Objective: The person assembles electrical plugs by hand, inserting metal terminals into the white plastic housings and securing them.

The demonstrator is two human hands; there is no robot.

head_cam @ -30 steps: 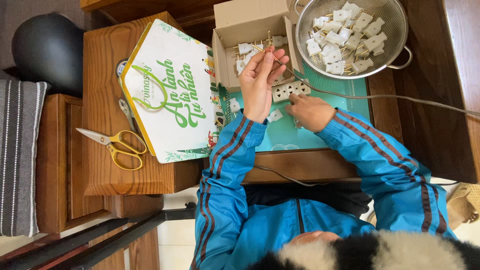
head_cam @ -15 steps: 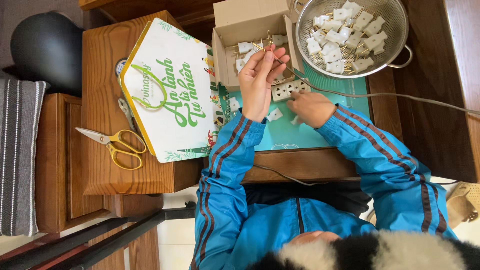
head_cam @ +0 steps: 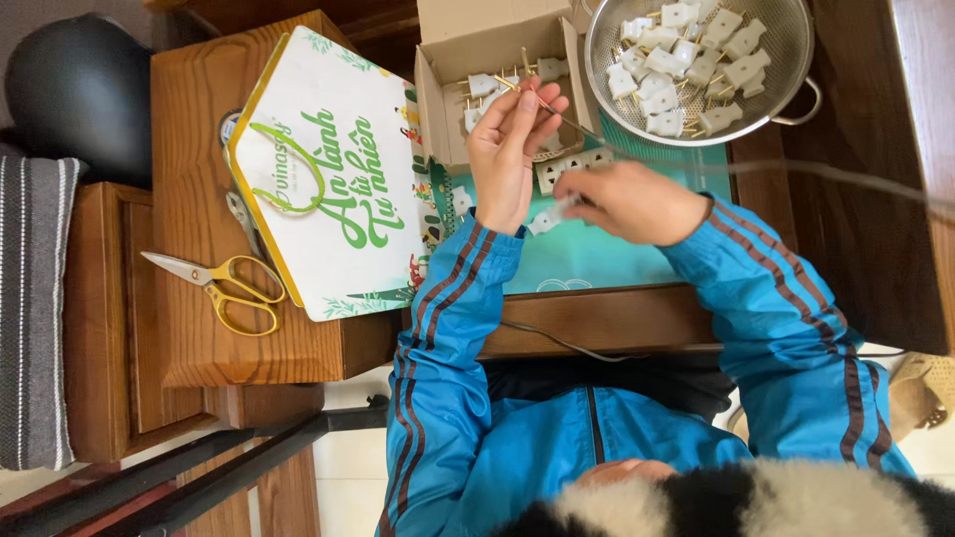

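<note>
Left hand: the left hand (head_cam: pixel 507 149) is raised, fingers pinched narrow on a thin brass pin (head_cam: pixel 532 94), just in front of the open cardboard box (head_cam: pixel 468 60).
Right hand: the right hand (head_cam: pixel 627 204) is blurred, curled low over a small white plug piece (head_cam: pixel 549 219) on the teal mat (head_cam: pixel 597 264); whether it grips the piece I cannot tell.
Doing it well: I judge it best to keep the pin pinched near its end, line it up straight, and hold the plug piece steady close under the fingertips.
Supply: the metal colander (head_cam: pixel 796 45) of white plugs sits just beyond the right hand.
Hard to see: the right fingertips smear; the white socket strip (head_cam: pixel 567 169) is part hidden between the hands; box and colander are cut off by the frame edge.
</note>
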